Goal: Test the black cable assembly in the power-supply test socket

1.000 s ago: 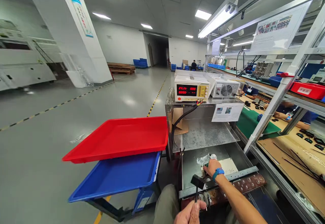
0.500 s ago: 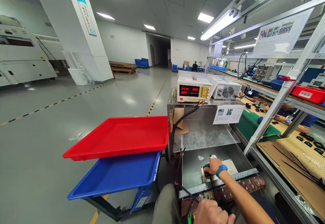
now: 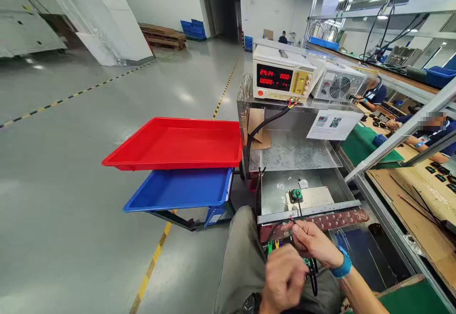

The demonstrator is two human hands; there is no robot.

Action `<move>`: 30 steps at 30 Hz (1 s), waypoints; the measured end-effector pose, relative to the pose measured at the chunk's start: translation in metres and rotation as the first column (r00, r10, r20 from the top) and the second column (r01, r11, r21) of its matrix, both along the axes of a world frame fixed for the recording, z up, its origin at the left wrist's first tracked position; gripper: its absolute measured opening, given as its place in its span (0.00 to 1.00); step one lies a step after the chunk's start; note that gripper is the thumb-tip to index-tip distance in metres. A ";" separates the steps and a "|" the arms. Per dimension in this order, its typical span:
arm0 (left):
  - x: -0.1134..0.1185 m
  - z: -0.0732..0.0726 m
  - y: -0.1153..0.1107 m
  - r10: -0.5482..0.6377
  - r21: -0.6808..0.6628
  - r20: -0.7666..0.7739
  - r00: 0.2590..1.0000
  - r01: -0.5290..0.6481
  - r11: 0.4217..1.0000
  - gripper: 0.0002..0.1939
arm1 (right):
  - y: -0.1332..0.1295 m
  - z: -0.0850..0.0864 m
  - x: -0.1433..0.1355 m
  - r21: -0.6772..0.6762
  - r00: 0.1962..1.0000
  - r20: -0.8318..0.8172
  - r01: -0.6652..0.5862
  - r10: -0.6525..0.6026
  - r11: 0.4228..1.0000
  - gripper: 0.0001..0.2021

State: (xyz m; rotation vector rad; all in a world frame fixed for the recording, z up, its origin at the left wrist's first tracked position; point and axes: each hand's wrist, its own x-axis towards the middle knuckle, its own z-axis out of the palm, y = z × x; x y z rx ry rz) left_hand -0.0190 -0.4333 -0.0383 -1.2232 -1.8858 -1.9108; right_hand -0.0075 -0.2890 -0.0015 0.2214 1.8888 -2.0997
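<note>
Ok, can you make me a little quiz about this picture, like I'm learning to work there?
1. True or false: the red tray sits higher than the blue tray.
2. What is on the wrist of the left hand?
A) a red glove
B) a black watch
C) a pink ribbon
3. Fill the gap: the numbers on the front of the white machine glow ____.

Key: 1 true; 2 B; 3 red.
</note>
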 end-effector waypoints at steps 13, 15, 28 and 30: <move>-0.029 -0.011 -0.040 0.175 -0.247 0.338 0.925 -0.093 0.965 0.06 | -0.040 -0.014 0.040 0.633 0.976 -0.209 0.178 -0.056 0.753 0.12; -0.025 -0.018 -0.047 0.149 -0.283 0.340 0.929 -0.051 0.958 0.08 | -0.043 -0.019 0.044 0.660 0.973 -0.226 0.181 -0.036 0.729 0.12; -0.028 -0.075 -0.065 0.209 -0.399 0.523 0.826 0.021 0.917 0.15 | -0.062 -0.070 0.033 0.764 0.984 -0.134 0.178 -0.117 0.620 0.11; -0.028 -0.078 -0.065 0.281 -0.461 0.449 0.848 -0.050 0.886 0.14 | -0.063 -0.077 0.027 0.804 0.985 -0.117 0.169 -0.126 0.570 0.10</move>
